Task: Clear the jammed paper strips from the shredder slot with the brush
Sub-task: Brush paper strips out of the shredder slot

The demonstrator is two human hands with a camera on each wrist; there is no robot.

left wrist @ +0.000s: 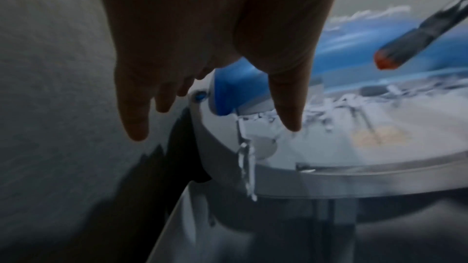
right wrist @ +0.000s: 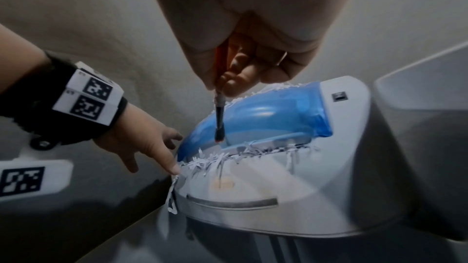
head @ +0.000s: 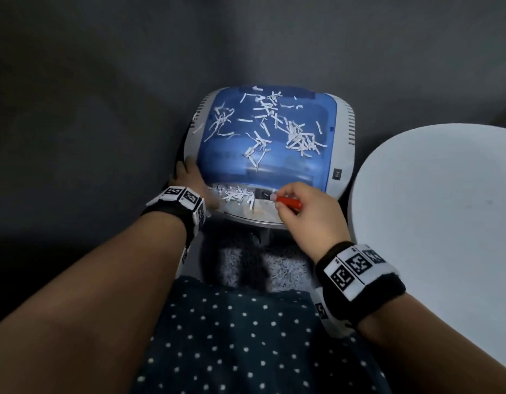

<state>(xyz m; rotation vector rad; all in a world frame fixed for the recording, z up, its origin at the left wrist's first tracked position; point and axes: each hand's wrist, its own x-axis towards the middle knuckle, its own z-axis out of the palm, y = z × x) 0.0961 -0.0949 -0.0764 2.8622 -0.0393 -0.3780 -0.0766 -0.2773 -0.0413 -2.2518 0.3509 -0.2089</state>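
From the head view, my right hand [head: 308,214] pinches the red-handled brush [head: 277,198] between thumb and fingers, bristles pointing left along the shredder [head: 342,155] slot, right beside the white clump of jammed paper strips [head: 236,194] bunched at the slot's left half. My left hand [head: 187,173] rests spread on the shredder's left edge, steadying it; more loose shreds lie scattered over the blue cover [head: 302,163]. From the left wrist, my fingers [left wrist: 134,119] hang straight and apart, holding nothing, the thumb tip down near the slot's left end, and 1 strip [left wrist: 247,169] dangles over the rim. From the right wrist, the brush [right wrist: 219,119] hangs just above the slot with its tip clear of the strips [right wrist: 228,157], which bristle out along the whole opening. I judge I am mid-sweep with most of the jam left; next I need to lower the bristles into the slot and drag leftward, gently enough not to push paper deeper.
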